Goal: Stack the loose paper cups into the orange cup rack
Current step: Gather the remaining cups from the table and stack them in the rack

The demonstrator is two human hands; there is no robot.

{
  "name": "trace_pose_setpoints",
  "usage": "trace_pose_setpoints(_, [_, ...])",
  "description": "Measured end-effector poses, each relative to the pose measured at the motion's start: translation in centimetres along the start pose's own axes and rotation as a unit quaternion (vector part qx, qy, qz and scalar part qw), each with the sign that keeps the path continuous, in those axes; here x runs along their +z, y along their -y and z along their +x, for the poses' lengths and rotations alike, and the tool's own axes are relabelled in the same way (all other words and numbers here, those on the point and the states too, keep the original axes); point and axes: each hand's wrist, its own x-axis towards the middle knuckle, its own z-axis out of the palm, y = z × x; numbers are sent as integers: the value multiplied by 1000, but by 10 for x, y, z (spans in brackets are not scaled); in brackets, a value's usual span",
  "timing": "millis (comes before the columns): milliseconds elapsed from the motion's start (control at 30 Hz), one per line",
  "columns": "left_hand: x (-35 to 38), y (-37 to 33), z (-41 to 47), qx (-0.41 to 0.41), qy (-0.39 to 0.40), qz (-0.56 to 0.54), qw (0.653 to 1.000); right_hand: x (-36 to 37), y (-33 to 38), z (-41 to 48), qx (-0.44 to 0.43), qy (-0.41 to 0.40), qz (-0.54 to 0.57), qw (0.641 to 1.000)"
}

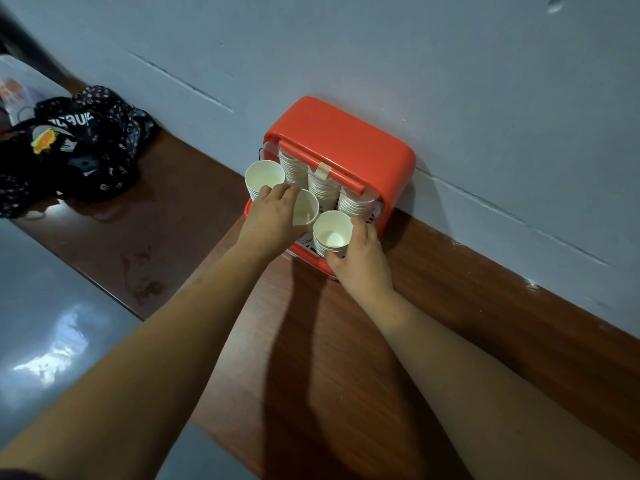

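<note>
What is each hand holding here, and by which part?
The right hand grips the nearest cup stack round its side wall, just below the rim. The left hand holds the middle cup by its rim.

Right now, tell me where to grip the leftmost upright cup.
Pinch the leftmost cup at its rim wall, coming from above on its left side. It stands mouth up and its left side is free, while the left hand and the stored stacks in the orange rack crowd its right.
</note>
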Motion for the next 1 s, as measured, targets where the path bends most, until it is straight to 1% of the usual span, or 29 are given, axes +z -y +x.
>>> trace_pose_setpoints(67, [-5,-3,-8,-6,-18,-16,1000,-8,-3,-5,8,0,11,1000])
trace_pose_setpoints(167, [-10,-18,-30,-22,-72,-59,995,-30,-13,-21,21,-17,22,999])
trace_pose_setpoints(233, [-7,-35,-51,-22,-79,-92,992,-50,-30,-38,41,-21,12,999])
trace_pose_setpoints(267, [-1,-44,-61,-23,-72,-104,992,-60,-43,-49,54,-21,0,998])
trace_pose_setpoints(333, [17,-65,-78,-28,-32,-117,992,-82,-76,-75,87,-20,-27,996])
trace_pose_setpoints(433, [51,-105,-101,-26,65,-110,992,-116,-134,-124,162,-13,-48,985])
trace_pose_setpoints(533, [79,-162,-124,4,134,-102,986,-156,-190,-185,210,-5,-65,976])
trace_pose_setpoints(600, [95,-207,-138,32,157,-98,982,-185,-224,-227,238,-10,-63,969])
trace_pose_setpoints(700, [119,-282,-151,74,177,-98,977,-232,-276,-283,265,-39,-66,961])
trace_pose_setpoints(833, [146,-385,-154,134,192,-114,965,-288,-342,-335,276,-91,-71,954])
trace_pose_setpoints(1000, [179,-510,-148,204,206,-135,947,-344,-422,-380,325,-171,-73,927])
